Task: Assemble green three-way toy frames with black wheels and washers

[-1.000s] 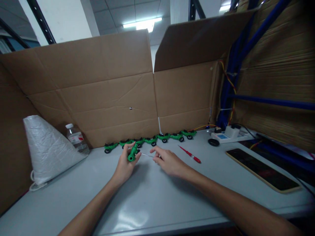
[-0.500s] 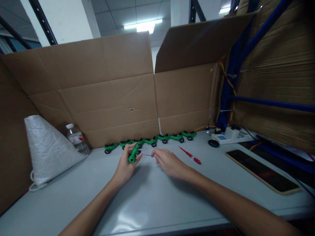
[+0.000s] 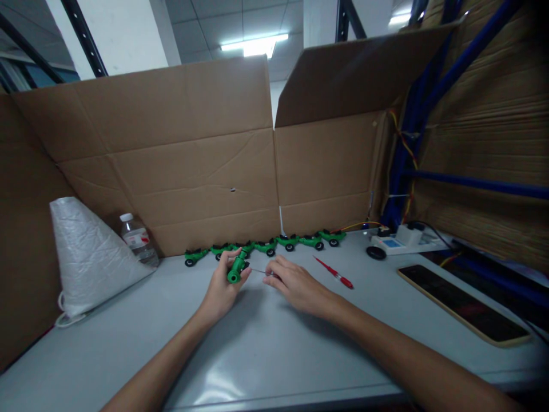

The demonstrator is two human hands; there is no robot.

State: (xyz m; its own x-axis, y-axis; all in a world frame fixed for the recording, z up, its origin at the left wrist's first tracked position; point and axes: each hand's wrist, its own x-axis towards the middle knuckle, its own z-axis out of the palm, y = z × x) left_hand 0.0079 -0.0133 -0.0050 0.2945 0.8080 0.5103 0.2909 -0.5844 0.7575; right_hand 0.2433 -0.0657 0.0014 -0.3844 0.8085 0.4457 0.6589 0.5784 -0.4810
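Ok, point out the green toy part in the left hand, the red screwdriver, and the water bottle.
green toy part (image 3: 236, 269), head view, middle of its body.
red screwdriver (image 3: 342, 279), head view, red handle.
water bottle (image 3: 136, 240), head view, label.

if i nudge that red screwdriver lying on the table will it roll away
Probably a little: the red screwdriver looks slim and round and lies loose on the smooth grey table. It seems light, so a small push should shift it. Its thin shaft would likely make it pivot rather than roll straight.
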